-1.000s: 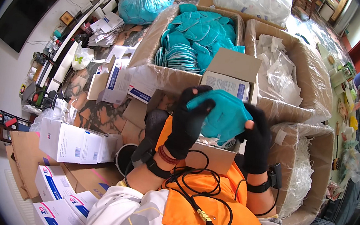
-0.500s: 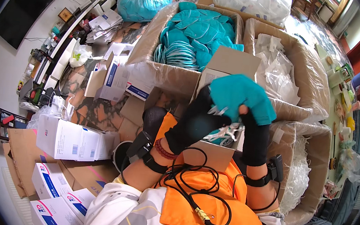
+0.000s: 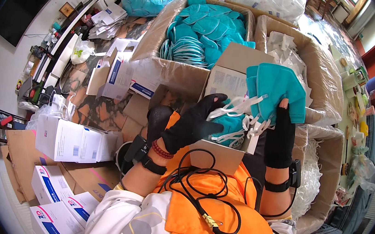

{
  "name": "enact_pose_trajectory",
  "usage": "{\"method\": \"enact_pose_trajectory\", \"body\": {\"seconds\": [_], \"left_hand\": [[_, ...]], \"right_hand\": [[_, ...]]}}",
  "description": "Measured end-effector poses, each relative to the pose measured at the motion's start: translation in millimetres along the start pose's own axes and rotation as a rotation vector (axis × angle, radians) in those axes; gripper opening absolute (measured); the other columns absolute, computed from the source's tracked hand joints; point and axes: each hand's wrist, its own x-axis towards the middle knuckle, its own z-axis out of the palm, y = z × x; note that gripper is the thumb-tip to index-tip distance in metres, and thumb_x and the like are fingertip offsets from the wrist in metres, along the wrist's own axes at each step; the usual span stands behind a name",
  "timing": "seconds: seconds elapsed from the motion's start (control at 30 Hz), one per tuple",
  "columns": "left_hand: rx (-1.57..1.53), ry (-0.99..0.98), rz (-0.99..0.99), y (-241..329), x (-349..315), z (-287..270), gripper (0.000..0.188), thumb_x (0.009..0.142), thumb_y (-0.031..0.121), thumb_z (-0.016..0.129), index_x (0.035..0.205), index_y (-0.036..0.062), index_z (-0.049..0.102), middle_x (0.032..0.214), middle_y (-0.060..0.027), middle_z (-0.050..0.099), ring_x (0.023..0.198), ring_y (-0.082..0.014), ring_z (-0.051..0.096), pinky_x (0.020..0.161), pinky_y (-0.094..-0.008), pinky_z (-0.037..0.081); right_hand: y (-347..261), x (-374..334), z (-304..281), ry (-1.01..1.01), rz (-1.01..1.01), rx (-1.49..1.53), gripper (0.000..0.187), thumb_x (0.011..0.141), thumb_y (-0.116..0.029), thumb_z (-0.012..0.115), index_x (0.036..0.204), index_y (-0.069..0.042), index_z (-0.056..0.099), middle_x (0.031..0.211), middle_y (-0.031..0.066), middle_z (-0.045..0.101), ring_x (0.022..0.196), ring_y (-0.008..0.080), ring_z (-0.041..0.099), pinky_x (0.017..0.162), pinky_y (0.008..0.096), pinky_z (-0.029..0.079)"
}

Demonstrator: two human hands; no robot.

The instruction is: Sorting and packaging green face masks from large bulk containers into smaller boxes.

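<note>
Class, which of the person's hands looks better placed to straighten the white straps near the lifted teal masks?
Probably the left hand: its fingers are right beside the white straps, while the right hand is occupied, gripping the teal masks.

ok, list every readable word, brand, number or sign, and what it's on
Wording and brands not copied; locations only:
White cartons, lower left: large pink-red mark, legible; white lettering on blue.
White carton above them: small reddish mark; fine print too small.
Open carton, left of centre: lettering too small.
Pale box panel beyond left hand: unreadable.
Teal masks: none visible.
</note>
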Motion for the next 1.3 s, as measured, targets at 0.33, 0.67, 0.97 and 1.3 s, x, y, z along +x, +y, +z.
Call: {"method": "enact_pose_trajectory", "body": {"seconds": [0.33,0.67,0.97,1.3], "left_hand": [[-0.114,0.272,0.275,18,17,11,0.043,0.068,0.013,0.079,0.106,0.0051,0.059,0.101,-0.0084,0.062,0.093,-0.0226,0.062,0.082,-0.0321,0.049],[0.079,0.326,0.216,34,14,18,0.017,0.08,0.004,0.068,0.093,0.0042,0.057,0.078,-0.0037,0.058,0.066,-0.0076,0.055,0.061,-0.0252,0.047],[0.011,0.131,-0.083,41,10,14,0.019,0.081,0.013,0.071,0.092,0.0025,0.059,0.074,-0.002,0.061,0.069,-0.0069,0.056,0.061,-0.0247,0.045],[0.045,0.241,0.073,39,13,30,0.023,0.077,0.017,0.074,0.094,0.0034,0.066,0.08,-0.0111,0.066,0.067,-0.0155,0.063,0.063,-0.0298,0.049]], "right_hand": [[6,-6,2,-0.054,0.036,-0.118,0.051,0.091,-0.04,0.06,0.129,-0.006,0.049,0.115,0.0027,0.057,0.097,0.0099,0.057,0.079,0.0251,0.047],[12,-7,-2,-0.077,0.074,-0.147,0.034,0.09,-0.029,0.064,0.117,-0.009,0.057,0.094,-0.0029,0.058,0.074,0.0043,0.054,0.058,0.0201,0.043],[7,0,7,0.093,-0.006,-0.021,0.043,0.089,-0.04,0.063,0.12,-0.011,0.054,0.097,-0.0014,0.058,0.075,0.0057,0.056,0.059,0.0221,0.044],[-7,-9,21,0.058,0.092,-0.068,0.041,0.09,-0.046,0.06,0.113,-0.013,0.056,0.084,-0.003,0.06,0.064,0.0042,0.054,0.052,0.0194,0.038]]}}
